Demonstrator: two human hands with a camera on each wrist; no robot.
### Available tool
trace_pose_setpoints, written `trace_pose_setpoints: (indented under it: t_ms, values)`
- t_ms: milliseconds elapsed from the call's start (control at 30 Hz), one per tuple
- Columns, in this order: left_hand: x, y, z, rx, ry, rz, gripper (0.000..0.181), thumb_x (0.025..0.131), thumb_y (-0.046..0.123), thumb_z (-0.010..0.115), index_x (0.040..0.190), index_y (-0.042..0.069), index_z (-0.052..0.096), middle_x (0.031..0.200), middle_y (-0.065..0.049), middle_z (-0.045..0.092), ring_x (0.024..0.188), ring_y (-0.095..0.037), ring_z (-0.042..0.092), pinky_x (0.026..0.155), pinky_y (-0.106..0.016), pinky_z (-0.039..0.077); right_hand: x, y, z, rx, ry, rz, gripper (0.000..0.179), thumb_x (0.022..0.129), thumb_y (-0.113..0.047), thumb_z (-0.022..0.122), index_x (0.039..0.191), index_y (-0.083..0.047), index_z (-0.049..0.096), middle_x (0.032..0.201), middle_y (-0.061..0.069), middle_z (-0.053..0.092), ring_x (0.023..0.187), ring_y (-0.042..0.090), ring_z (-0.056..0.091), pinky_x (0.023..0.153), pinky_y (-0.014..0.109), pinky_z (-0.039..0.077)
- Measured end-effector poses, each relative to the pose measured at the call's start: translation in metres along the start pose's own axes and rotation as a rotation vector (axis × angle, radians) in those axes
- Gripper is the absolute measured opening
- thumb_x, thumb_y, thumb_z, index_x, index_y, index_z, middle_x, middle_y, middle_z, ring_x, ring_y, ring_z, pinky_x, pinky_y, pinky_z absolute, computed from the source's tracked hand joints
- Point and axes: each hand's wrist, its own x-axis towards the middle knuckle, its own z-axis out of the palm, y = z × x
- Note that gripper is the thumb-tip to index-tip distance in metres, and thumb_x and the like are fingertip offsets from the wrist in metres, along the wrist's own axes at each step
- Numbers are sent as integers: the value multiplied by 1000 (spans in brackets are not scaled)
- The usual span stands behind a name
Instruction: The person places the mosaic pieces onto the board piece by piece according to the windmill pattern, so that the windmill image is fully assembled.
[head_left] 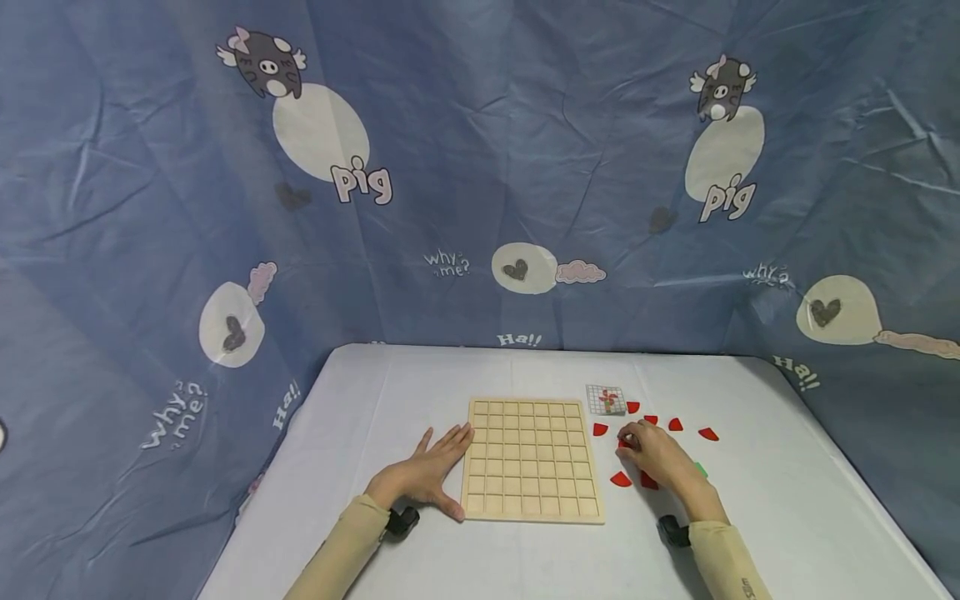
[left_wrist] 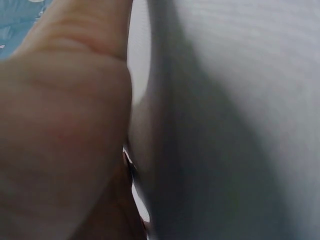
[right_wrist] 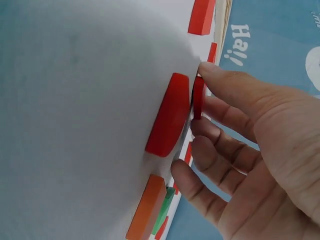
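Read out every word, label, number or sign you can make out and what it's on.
"pig", twice, on the blue cloth
"why me?", repeated, on the blue cloth
"Ha!!", repeated, on the blue cloth
Lettering on the right sleeve: too small to read
Picture card: any print too small to read

The left hand (head_left: 429, 475) touches the gridded board (head_left: 530, 452) while the right hand (head_left: 662, 458) pinches a red piece (head_left: 623, 445).

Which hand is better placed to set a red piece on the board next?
Probably the right hand: it pinches a red piece, with other red pieces lying near it. The left hand is spread at the left edge of the board, holding no piece.
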Motion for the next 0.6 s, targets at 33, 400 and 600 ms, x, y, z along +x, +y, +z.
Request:
trace_pose_setpoints:
  t_ms: [33,400,600]
  values:
    - [0,0,0,0,1,1,139,55,72,74,156,10,1,164,-7,-3,151,-27,-1,117,-62,-5,0,0,0,2,-1,4,28,81,-20,78,104,-7,68,88,2,64,81,16,59,82,42,55]
    - [-2,1,-2,-4,-1,7,138,57,70,76,156,9,1,164,-8,-2,151,-29,0,117,-63,-4,-3,5,-2,35,-44,-15,34,80,-25,79,108,-10,66,87,0,59,80,15,54,77,38,53]
    - [0,-1,-1,-6,2,12,138,57,70,76,156,9,1,164,-8,-2,151,-28,-1,117,-63,-5,-5,7,-6,35,-66,-32,31,82,-14,76,111,-14,68,85,-1,54,80,14,50,72,32,47]
